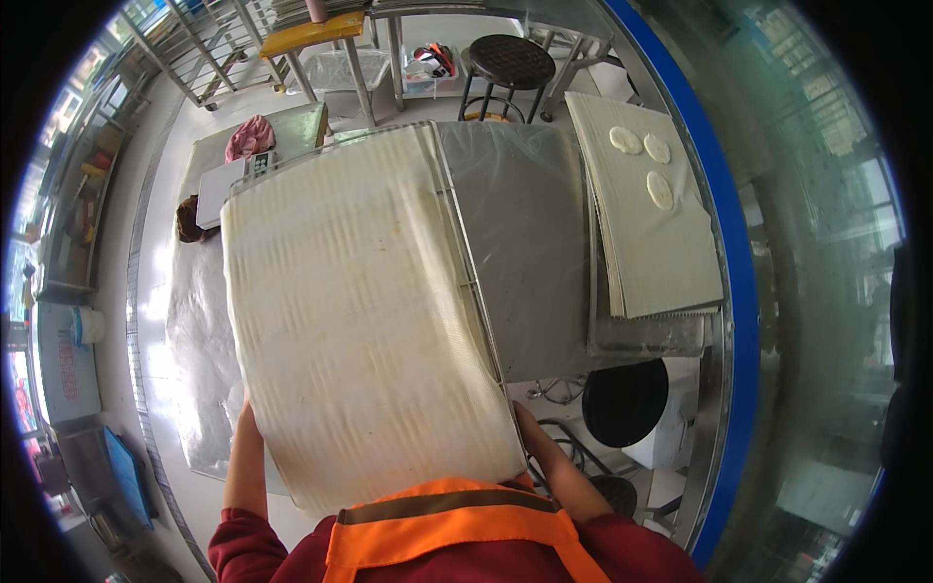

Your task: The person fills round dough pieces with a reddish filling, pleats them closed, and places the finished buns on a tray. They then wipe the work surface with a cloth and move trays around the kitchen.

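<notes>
A large cream cloth (340, 311) covers a wire rack (472, 267), whose metal edge shows along the right side. The covered rack stretches from close to my body out over the metal table. At its near left edge is my left hand (247, 420), closed on the side with the fingers tucked underneath. My right hand (526, 426) grips the opposite edge near my waist, and its fingers are also mostly hidden. What lies beneath the cloth is out of sight.
On the right, three pale flat dough pieces (659, 190) lie on stacked cream sheets (656, 253) over a metal tray (646, 337). A white scale (219, 189) and pink cloth (251, 138) sit at the left. Stools (627, 400) (510, 60) stand near the metal table (525, 243).
</notes>
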The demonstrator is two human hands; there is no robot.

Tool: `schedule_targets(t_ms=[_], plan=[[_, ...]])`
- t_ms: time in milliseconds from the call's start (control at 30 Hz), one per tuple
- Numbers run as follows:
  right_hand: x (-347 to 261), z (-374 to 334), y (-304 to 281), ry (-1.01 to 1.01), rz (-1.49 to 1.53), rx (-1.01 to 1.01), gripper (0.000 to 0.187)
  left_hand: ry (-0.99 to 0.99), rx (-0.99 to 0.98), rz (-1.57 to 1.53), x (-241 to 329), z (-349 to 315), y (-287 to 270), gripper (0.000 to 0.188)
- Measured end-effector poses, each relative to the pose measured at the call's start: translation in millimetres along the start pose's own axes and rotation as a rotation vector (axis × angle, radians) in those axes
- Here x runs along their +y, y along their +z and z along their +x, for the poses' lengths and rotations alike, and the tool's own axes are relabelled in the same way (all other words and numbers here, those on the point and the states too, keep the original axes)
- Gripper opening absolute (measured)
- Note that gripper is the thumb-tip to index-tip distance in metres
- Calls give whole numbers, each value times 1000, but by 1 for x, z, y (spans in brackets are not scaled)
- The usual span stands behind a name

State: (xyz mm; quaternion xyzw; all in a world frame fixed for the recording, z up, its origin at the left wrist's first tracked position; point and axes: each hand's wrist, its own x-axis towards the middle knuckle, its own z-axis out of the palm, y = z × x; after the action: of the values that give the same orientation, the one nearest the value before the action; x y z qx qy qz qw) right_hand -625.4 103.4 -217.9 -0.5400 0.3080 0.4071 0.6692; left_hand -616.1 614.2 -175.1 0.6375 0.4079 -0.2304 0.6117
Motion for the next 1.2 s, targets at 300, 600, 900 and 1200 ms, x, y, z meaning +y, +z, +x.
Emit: schedule_targets(t_ms=[300,600,900,1200], plan=[[-26,-48,-29,-54,-3,66,43,98,-64,166,77,46,77,57],[18,-49,-104,-42,31,228,43,161,-103,270,110,71,111,57],[-155,73,-156,-298,-32,388,43,223,-71,86,64,78,112,58],[-249,98,-75,-553,107,21,49,208,38,150,39,69,114,68]])
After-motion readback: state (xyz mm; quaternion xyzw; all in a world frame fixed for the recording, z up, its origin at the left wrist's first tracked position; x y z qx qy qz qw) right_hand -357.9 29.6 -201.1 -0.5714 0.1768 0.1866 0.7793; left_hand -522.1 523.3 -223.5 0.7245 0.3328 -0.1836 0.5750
